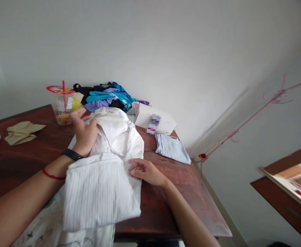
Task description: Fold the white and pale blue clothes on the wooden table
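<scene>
Striped shirt (94, 192) lies partly folded on the tabletop (183, 181), the left hand (85, 135) released above it, the right (149, 172) at its edge, grip impossible to tell; flat palms and light pressure would keep layers even.

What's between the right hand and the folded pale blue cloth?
The head view shows only bare brown tabletop between the right hand and the folded pale blue cloth.
</scene>
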Tool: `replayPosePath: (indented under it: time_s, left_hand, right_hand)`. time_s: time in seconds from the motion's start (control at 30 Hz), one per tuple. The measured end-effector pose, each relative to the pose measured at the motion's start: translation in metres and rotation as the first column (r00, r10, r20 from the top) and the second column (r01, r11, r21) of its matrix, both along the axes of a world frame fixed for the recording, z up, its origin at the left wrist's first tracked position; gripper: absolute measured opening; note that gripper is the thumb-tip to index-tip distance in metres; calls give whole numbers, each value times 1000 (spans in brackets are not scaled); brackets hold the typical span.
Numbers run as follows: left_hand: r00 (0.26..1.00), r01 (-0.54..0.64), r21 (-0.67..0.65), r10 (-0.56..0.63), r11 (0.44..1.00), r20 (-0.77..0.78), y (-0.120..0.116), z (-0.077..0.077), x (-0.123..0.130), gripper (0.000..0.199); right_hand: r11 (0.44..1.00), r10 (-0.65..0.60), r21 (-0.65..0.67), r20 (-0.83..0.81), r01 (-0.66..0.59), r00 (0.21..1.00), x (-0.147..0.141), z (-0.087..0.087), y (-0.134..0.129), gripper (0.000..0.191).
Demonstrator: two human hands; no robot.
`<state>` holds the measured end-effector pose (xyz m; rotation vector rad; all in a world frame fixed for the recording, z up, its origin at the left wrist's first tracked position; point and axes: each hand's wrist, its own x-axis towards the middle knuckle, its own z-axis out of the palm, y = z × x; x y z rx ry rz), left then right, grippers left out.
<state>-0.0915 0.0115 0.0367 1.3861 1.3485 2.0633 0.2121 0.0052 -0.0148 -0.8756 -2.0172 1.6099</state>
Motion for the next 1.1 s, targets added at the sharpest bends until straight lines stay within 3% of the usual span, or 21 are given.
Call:
replayPosePath:
  time_s: [0.07,0.1,0.13,0.2,0.27,0.33,0.43,0.53,0.63,0.7,0.8,0.93,1.1]
  left_hand:
    - [973,-185,137,200,973,-111,-16,12,9,28]
    - [954,-204,200,241,958,-181,-23,17,16,32]
    - [934,-145,234,211,961,-288,-29,20,23,36]
    - [844,92,169,13,981,-536,-36,17,38,39]
    - [672,291,-42,-235,956,-702,-36,4,51,45]
    - [533,332,-244,-395,911,-748,-31,-15,59,53]
    - [470,245,-401,-471,882,-747,-23,-39,59,48]
    - [471,180,-477,-501,860,-726,-18,-44,53,29]
    - [478,156,-556,-555,816,-681,-19,-34,52,29]
    - [470,205,-597,-613,775,-635,-22,-26,54,32]
    - [407,346,-635,-720,691,-562,-28,-16,56,37]
    - [313,438,-684,-812,584,-493,-35,-5,54,30]
    - [258,524,-720,-891,454,-374,-51,32,47,36]
  right_hand:
    - [996,-6,89,48,2,999,-1,3,-2,52]
    - [991,-11,132,67,2,998,-1,4,-3,49]
    - [986,-13,167,81,0,997,-2,5,-3,46]
    - [979,-16,204,92,-3,996,-3,7,-4,43]
    - [979,-16,205,90,-2,996,-3,7,-4,42]
    - [981,-16,192,82,0,996,-3,7,-4,42]
    - [985,-15,170,74,2,997,-3,5,-4,43]
    - [985,-13,174,82,-1,997,-3,5,-4,43]
    - [982,-9,187,88,-8,996,-3,7,-5,43]
    - [977,-9,211,90,-10,996,-4,9,-7,43]
    - [968,-5,252,90,-18,996,-5,12,-9,40]
    - [966,-19,257,85,-4,996,-6,14,-9,34]
    - [954,-41,298,107,7,993,-5,12,-7,22]
